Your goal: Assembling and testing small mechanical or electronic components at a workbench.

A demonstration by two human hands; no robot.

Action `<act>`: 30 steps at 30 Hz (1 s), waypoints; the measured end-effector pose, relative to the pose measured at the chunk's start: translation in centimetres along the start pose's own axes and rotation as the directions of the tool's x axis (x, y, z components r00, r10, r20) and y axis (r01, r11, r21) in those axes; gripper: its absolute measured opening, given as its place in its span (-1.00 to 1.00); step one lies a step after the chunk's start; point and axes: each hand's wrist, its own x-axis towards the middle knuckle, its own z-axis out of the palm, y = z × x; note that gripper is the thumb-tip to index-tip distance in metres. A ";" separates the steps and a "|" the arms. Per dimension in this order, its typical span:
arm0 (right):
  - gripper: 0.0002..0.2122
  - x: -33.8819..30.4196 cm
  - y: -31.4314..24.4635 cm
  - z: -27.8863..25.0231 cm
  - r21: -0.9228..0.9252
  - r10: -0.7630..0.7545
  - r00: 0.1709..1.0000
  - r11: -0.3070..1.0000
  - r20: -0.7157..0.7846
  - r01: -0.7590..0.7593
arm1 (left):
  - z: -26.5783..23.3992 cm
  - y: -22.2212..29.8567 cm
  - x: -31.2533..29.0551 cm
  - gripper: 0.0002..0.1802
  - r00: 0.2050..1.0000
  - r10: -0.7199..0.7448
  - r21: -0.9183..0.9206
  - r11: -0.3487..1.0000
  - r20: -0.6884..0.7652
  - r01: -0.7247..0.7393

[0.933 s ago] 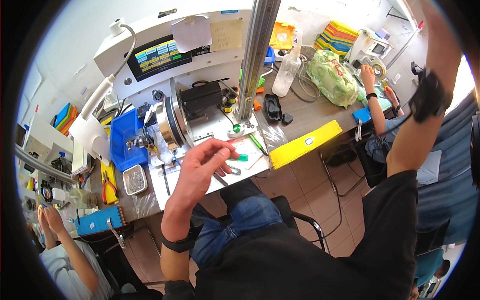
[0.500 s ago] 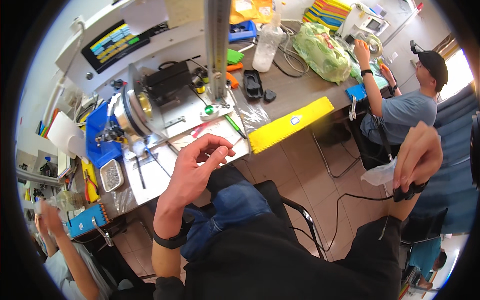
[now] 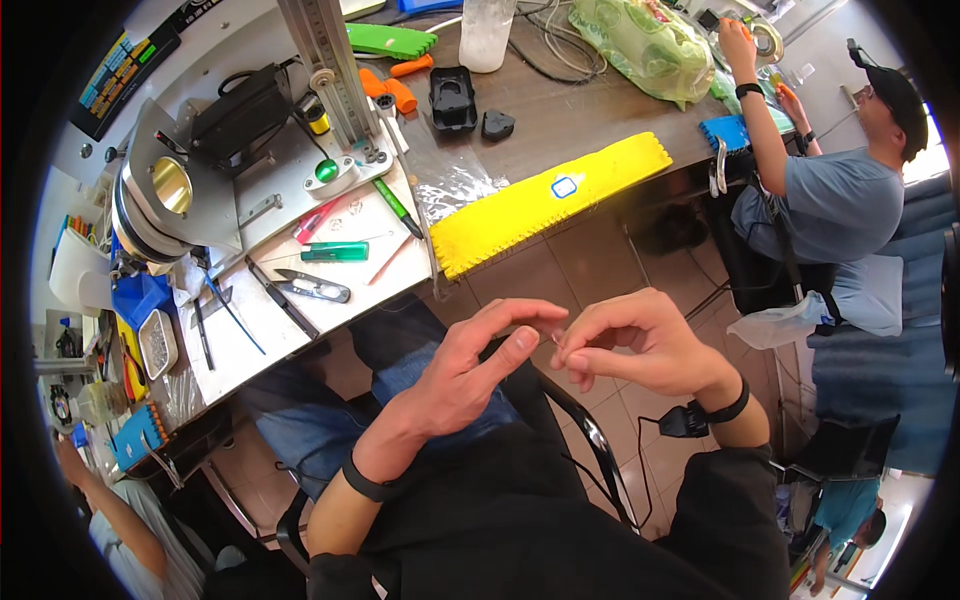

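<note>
My left hand (image 3: 465, 375) is held over my lap, thumb and index finger apart, with nothing visible between them. Close to its fingertips, my right hand (image 3: 640, 350) is closed in a pinch. A tiny, shiny, thin bit shows at the right fingertips, too small to name. A cable with a black box-shaped connector (image 3: 684, 421) hangs by my right wrist. Beyond my hands lies a yellow strip with toothed edges (image 3: 550, 205) along the table edge. On the white work surface to the left are small snips (image 3: 312, 286), a green-handled tool (image 3: 335, 251) and a green pen (image 3: 397, 207).
A metal machine with a round drum (image 3: 150, 215) and an upright post (image 3: 330, 80) stands at the left. Behind are a black tray (image 3: 452, 98), a clear bottle (image 3: 487, 35) and a green plastic bag (image 3: 650, 50). A co-worker (image 3: 840, 200) sits at the right, another person (image 3: 130, 530) lower left.
My right hand has come in from the far right to meet my left, which moved right and away from the machine. The view has shifted, and the snips and green-handled tool now show.
</note>
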 end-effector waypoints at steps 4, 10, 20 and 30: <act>-0.89 0.4 1.4 1.0 0.184 -0.032 0.995 0.982 -0.095 0.049 | 0.7 -0.6 -0.4 -0.71 0.998 0.017 -0.191 0.981 -0.060 -0.028; -0.91 0.3 1.5 1.5 0.187 -0.084 0.988 0.977 -0.126 0.107 | 1.5 -1.3 -0.4 -0.80 0.988 0.023 -0.312 0.947 -0.151 -0.069; -0.89 0.1 1.8 1.6 0.191 -0.040 0.992 0.980 -0.124 0.063 | 2.1 -0.5 0.2 -0.83 0.979 0.023 -0.304 0.949 -0.203 -0.085; -0.85 0.2 1.7 2.7 0.044 -0.134 0.950 0.987 -0.282 0.153 | 1.6 -0.9 0.5 -0.86 0.986 -0.064 -0.705 0.706 -0.157 -0.066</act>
